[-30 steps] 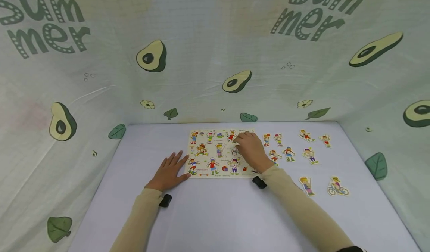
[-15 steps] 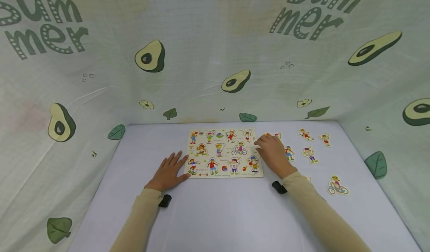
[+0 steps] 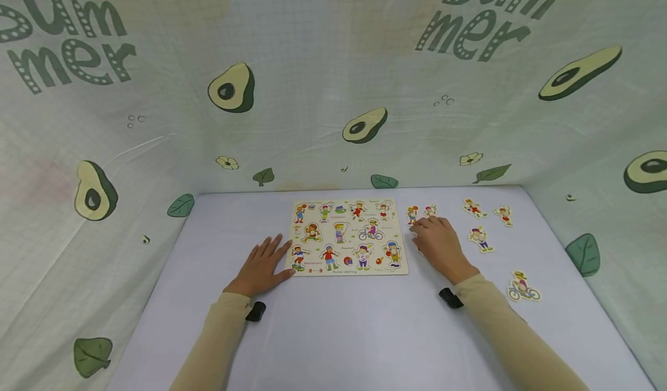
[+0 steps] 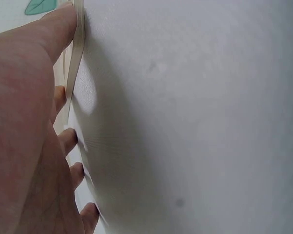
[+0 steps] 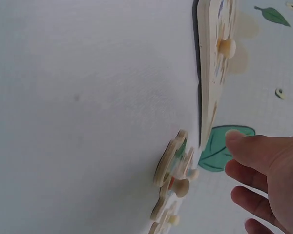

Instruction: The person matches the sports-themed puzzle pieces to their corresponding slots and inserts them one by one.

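Observation:
A flat wooden puzzle board (image 3: 347, 238) with pictures of children playing sports lies at the table's middle. My left hand (image 3: 260, 266) rests with spread fingers at its left edge; in the left wrist view the thumb (image 4: 63, 29) touches that edge. Right of the board, my right hand (image 3: 440, 246) is held over loose puzzle pieces, its fingers loosely bent with nothing between them. Just beyond its fingertips lie a piece with an orange ball (image 3: 412, 215) and another small figure piece (image 3: 430, 210). The right wrist view shows knobbed pieces (image 5: 171, 158) on the table, apart from the fingers.
Farther right are a running figure piece (image 3: 474, 208), a small figure piece (image 3: 504, 216), a purple-capped figure piece (image 3: 480, 240) and a bicycle piece (image 3: 523, 287). Patterned cloth (image 3: 312, 78) hangs behind the table (image 3: 333, 333). A wooden knob (image 5: 227, 48) stands up from the board.
My right hand has moved from above the board's right part to the loose pieces on the right, uncovering the board's right side. The left hand has stayed in place.

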Demonstrator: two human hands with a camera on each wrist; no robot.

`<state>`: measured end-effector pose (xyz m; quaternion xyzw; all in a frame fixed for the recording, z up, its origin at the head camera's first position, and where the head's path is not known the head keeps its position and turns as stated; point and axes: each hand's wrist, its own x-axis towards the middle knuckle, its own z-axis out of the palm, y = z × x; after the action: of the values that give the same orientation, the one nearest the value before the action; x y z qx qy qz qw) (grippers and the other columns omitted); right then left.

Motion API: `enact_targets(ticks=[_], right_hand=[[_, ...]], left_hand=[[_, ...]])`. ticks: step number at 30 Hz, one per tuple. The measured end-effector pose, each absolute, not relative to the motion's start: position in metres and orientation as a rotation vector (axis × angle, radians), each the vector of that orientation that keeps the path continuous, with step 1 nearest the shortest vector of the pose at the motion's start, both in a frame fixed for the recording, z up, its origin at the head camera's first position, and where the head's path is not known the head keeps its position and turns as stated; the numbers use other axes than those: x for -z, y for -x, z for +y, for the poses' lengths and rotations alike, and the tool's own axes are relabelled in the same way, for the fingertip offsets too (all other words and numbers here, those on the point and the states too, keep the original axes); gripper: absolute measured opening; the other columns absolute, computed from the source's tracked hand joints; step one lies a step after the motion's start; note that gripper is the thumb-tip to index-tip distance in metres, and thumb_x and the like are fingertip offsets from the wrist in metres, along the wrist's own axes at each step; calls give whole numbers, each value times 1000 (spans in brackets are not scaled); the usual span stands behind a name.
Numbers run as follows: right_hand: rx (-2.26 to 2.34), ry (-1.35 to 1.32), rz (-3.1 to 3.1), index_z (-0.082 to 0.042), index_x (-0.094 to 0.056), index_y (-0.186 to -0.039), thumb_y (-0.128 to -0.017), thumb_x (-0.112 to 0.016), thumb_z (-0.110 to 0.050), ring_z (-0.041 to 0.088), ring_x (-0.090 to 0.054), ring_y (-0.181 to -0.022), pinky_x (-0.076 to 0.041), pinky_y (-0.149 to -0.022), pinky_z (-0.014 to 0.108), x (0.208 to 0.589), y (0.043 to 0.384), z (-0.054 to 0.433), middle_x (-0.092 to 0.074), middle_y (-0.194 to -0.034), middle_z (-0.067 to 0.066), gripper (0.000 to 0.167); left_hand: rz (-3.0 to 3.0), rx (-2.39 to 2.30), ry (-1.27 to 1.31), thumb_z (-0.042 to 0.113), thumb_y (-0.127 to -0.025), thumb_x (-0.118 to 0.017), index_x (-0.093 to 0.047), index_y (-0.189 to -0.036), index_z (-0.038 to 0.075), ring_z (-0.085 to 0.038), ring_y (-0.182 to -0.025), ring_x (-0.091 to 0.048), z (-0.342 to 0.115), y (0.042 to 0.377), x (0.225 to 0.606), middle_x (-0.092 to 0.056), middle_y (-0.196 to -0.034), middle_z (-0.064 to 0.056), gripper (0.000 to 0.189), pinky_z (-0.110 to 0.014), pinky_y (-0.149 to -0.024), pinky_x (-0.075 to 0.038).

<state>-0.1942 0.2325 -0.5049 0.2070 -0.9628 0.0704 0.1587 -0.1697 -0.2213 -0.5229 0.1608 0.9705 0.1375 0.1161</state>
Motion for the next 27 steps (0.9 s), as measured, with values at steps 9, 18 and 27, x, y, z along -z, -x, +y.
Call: enact_targets(ticks=[9, 18, 27], right_hand=[[-214, -592, -2763, -3, -80, -107, -85, -88, -7, 34, -67, -108, -50, -102, 54, 511, 188, 244, -76, -105, 11, 23], [-241, -577, -2761, -5, -80, -99, -86, -86, -6, 33, -67, -103, -52, -96, 55, 514, 185, 248, -76, -99, 9, 15], [-215, -552, -2798, -6, -82, -102, -85, -87, -3, 33, -67, -102, -53, -96, 55, 517, 188, 252, -76, -100, 9, 19]], left_hand=[[2844, -389, -466, 48, -103, -65, -35, -166, 11, -48, -160, -16, -221, 170, 525, -22, -174, -20, 79, -67, -128, -15], [2843, -385, -470, 50, -104, -64, -34, -167, 12, -47, -160, -16, -223, 171, 527, -22, -175, -19, 79, -66, -129, -14], [2843, -380, -465, 50, -104, -64, -34, -167, 13, -47, -161, -15, -223, 172, 528, -21, -175, -18, 79, -66, -129, -14]])
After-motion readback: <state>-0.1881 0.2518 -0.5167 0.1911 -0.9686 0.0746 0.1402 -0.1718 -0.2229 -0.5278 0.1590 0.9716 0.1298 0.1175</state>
